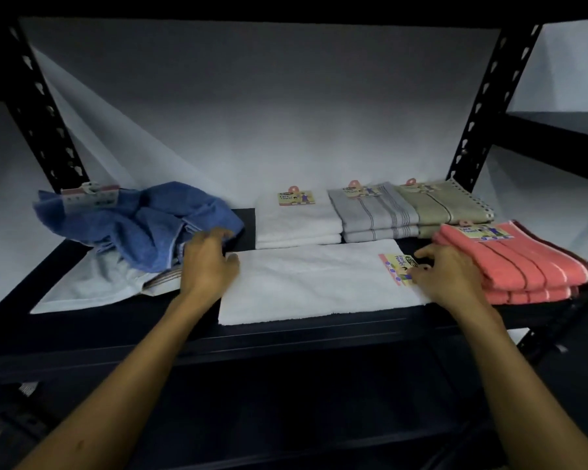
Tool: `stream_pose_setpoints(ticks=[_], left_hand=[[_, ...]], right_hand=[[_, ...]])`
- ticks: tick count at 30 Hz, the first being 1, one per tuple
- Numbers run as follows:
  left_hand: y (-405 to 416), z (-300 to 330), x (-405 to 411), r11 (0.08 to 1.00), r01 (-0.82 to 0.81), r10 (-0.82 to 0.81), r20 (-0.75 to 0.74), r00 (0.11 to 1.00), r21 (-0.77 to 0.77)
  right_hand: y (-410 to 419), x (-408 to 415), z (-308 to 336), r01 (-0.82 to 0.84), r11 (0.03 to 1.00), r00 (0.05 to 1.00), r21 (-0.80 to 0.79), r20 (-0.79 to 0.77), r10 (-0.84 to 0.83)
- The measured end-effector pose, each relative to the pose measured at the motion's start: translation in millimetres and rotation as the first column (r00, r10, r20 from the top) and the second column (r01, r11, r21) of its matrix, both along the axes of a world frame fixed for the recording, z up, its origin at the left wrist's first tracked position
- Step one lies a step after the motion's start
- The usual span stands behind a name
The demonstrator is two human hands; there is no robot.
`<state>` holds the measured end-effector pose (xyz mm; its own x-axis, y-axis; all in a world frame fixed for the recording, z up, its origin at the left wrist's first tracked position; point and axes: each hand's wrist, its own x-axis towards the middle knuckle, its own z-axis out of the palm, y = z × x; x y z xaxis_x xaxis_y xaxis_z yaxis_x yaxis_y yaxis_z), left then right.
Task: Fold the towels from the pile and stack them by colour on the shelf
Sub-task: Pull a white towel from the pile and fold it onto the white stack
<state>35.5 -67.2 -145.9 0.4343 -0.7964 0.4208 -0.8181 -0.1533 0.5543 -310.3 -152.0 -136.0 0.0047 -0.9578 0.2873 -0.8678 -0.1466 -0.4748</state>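
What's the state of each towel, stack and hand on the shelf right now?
White towel: laid flat at the shelf front, partly folded, tag up.
Blue towel: crumpled, unfolded, on the pile.
Pale towel: under the blue one, unfolded.
White stack: folded.
Grey stack: folded.
Beige stack: folded.
Coral stack: folded.
Left hand: on the white towel's left edge.
Right hand: at the tag end, grip unclear.
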Motion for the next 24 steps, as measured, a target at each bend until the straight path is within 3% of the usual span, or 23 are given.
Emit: stream_pose_setpoints(ticks=[2, 5, 7, 10, 14, 19, 21, 24], left_hand=[[11, -5, -14, 0.999, 0.023, -0.014, 0.184, 0.983, -0.046], [21, -13, -31, 0.983, 0.17, -0.181, 0.222, 0.958, 0.068], [23, -17, -31, 0.921, 0.271, -0.334, 0.212, 0.918, 0.278], [25, -16, -20, 0.776, 0.255, -0.424, 0.179, 0.888, 0.577], [34, -14, -6, 0.68, 0.187, -0.425, 0.173, 0.889, 0.709], [39, -14, -1, 0.693, 0.218, -0.434, 0.157, 0.887, 0.687], [42, -15, 2, 0.755, 0.293, -0.417, 0.086, 0.905, 0.587], [43, -11, 9, 0.898, 0.36, -0.342, -0.114, 0.933, 0.253]], right_hand=[[5, 11, 2, -0.048, 0.99, 0.998, -0.135, -0.036, 0.043], [0, 28, -1, -0.279, 0.936, 0.959, -0.213, -0.014, 0.282], [-8, 37, -5, -0.435, 0.895, 0.899, -0.103, -0.105, 0.425], [-18, 41, -14, -0.489, 0.867, 0.84, 0.093, -0.216, 0.497], [-23, 37, -18, -0.427, 0.861, 0.794, 0.275, -0.341, 0.503], [-19, 38, -15, -0.379, 0.868, 0.795, 0.321, -0.367, 0.483], [-16, 38, -16, -0.418, 0.891, 0.843, 0.178, -0.289, 0.453], [-11, 39, -21, -0.442, 0.87, 0.889, -0.22, -0.238, 0.392]])
